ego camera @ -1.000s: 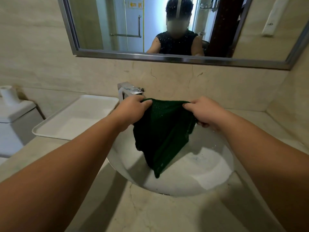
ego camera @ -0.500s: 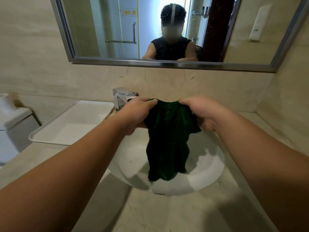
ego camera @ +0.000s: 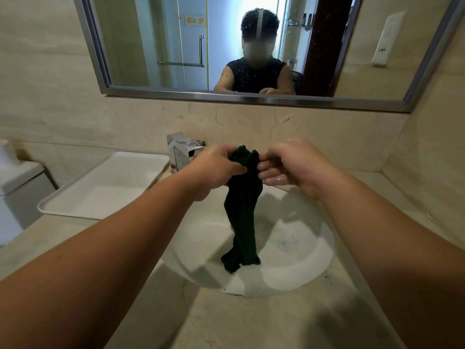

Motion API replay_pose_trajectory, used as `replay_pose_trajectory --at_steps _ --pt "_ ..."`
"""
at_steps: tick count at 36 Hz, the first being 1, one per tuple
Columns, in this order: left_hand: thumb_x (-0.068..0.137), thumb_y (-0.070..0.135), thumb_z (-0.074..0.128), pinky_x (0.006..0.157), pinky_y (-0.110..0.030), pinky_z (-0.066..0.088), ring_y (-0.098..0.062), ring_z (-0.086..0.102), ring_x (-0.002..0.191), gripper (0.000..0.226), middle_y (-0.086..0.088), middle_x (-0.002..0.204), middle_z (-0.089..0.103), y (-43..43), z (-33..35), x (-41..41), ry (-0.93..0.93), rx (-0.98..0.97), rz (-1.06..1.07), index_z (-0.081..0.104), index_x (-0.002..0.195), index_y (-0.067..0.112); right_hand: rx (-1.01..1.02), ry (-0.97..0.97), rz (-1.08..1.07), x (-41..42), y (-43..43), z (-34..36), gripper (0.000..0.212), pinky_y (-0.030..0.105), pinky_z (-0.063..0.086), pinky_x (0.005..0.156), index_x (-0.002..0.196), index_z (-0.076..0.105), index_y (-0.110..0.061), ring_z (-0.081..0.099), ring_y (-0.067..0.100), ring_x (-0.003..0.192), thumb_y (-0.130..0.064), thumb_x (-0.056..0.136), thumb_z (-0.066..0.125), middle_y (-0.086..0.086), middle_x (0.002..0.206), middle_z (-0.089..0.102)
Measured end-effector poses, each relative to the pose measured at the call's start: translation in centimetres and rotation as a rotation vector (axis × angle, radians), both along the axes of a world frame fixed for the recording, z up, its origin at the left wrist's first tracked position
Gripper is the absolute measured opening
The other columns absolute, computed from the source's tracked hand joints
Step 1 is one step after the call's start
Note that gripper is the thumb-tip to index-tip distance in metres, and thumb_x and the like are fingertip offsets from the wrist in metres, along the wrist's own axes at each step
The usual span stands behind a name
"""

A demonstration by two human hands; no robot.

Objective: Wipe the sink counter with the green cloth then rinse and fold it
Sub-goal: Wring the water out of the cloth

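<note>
The green cloth (ego camera: 242, 210) hangs bunched into a narrow rope over the round white sink basin (ego camera: 319, 250), its lower end down on the basin's floor. Both hands hold its top end, close together in front of the chrome faucet (ego camera: 185, 152). The left hand (ego camera: 216, 170) grips the gathered top with its fingers (ego camera: 236, 170) curled tight round the fabric. The right hand (ego camera: 294, 167) pinches the same end from the other side, its wet fingers (ego camera: 266, 165) curled in against the cloth. A small tuft of green sticks up between the two hands. Left of the faucet a white rectangular tray (ego camera: 105, 187) lies on the beige stone bench (ego camera: 251, 323). Dark specks dot the basin and the bench just right of it. A steel-framed mirror (ego camera: 226, 95) hangs on the wall above.
</note>
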State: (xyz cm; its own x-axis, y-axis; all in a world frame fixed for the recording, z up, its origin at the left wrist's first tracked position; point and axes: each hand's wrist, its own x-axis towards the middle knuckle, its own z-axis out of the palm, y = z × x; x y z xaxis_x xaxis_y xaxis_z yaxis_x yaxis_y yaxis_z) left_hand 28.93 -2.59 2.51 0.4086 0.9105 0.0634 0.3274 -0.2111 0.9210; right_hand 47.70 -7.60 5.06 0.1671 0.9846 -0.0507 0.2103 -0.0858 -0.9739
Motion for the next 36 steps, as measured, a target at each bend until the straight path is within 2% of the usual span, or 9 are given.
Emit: replay_pose_trajectory --at_steps 3,6,9,14,18,22,29,33,36 --pt "0.102 0.005 0.063 0.099 -0.047 0.061 -0.030 0.075 0.110 0.029 -0.013 0.116 0.078 -0.1 0.8 0.3 -0.134 -0.024 0.027 0.070 0.128 0.015 0.016 -0.069 0.060 0.7 0.3 -1.9 0.017 0.039 0.056 0.082 0.110 0.069 -0.008 0.069 0.025 0.091 -0.009 0.094 0.060 0.011 0.101 0.073" --pt "0.103 0.005 0.060 0.100 -0.047 0.061 -0.031 0.075 0.111 0.032 -0.015 0.120 0.077 0.0 1.7 0.8 -0.337 -0.088 0.033 0.068 0.133 0.015 -0.125 -0.064 0.299 0.7 -0.2 -4.5 0.047 0.038 0.043 0.105 0.130 0.067 -0.032 0.062 0.014 0.122 -0.009 0.090 0.069 -0.007 0.122 0.077" --pt "0.101 0.002 0.057 0.088 -0.043 0.064 -0.034 0.075 0.111 0.036 -0.017 0.117 0.077 0.3 3.0 1.3 -0.501 -0.096 0.088 0.068 0.134 0.013 -0.186 -0.086 0.349 0.1 -0.1 -7.1 0.056 0.041 0.038 0.114 0.137 0.063 -0.029 0.060 0.019 0.128 -0.016 0.085 0.080 -0.006 0.127 0.075" --pt "0.101 -0.001 0.052 0.088 -0.051 0.065 -0.035 0.075 0.102 0.036 -0.016 0.106 0.078 0.3 4.9 0.7 -0.651 -0.081 0.169 0.073 0.125 0.017 -0.203 -0.145 0.325 -1.2 -0.1 -9.9 0.035 0.038 0.053 0.100 0.125 0.071 -0.020 0.069 0.027 0.115 -0.022 0.091 0.079 0.009 0.117 0.076" --pt "0.100 0.000 0.054 0.091 -0.052 0.065 -0.037 0.075 0.108 0.037 -0.018 0.113 0.077 1.0 4.6 -0.6 -0.635 -0.061 0.234 0.072 0.127 0.017 -0.351 -0.329 0.352 -0.7 -0.6 -11.4 0.041 0.038 0.054 0.088 0.134 0.063 -0.019 0.067 0.027 0.114 -0.029 0.096 0.073 0.007 0.125 0.073" --pt "0.100 0.000 0.055 0.097 -0.051 0.062 -0.037 0.072 0.113 0.040 -0.017 0.119 0.075 1.7 2.6 -1.9 -0.392 -0.042 0.234 0.068 0.134 0.017 -0.411 -0.322 0.282 1.0 -0.4 -11.6 0.026 0.052 0.066 0.083 0.125 0.065 -0.015 0.080 0.032 0.093 -0.018 0.099 0.068 0.017 0.107 0.079" --pt "0.100 0.000 0.057 0.092 -0.046 0.064 -0.032 0.075 0.104 0.032 -0.017 0.113 0.077 1.7 -0.3 -2.1 -0.047 -0.082 0.110 0.072 0.124 0.016 -0.026 -0.734 0.224 1.0 0.3 -5.2 0.013 0.046 0.062 0.071 0.092 0.071 -0.021 0.074 0.029 0.076 -0.010 0.087 0.067 0.010 0.084 0.076" --pt "0.099 -0.003 0.055 0.093 -0.045 0.063 -0.034 0.076 0.105 0.028 -0.021 0.110 0.078 1.4 -0.6 -1.4 -0.052 -0.199 -0.043 0.074 0.119 0.004 0.126 -0.770 0.281 -0.4 0.3 -2.0 0.029 0.041 0.056 0.063 0.100 0.061 -0.031 0.067 0.021 0.074 -0.015 0.079 0.074 -0.001 0.089 0.068" --pt "0.098 -0.002 0.057 0.094 -0.043 0.061 -0.033 0.073 0.102 0.018 -0.021 0.105 0.074 1.0 -0.5 -1.0 -0.141 -0.294 -0.097 0.069 0.112 0.001 0.162 -0.662 0.261 -0.9 0.4 -1.3 0.062 0.041 0.064 0.075 0.129 0.053 -0.034 0.069 0.023 0.096 -0.021 0.077 0.083 0.002 0.118 0.062"
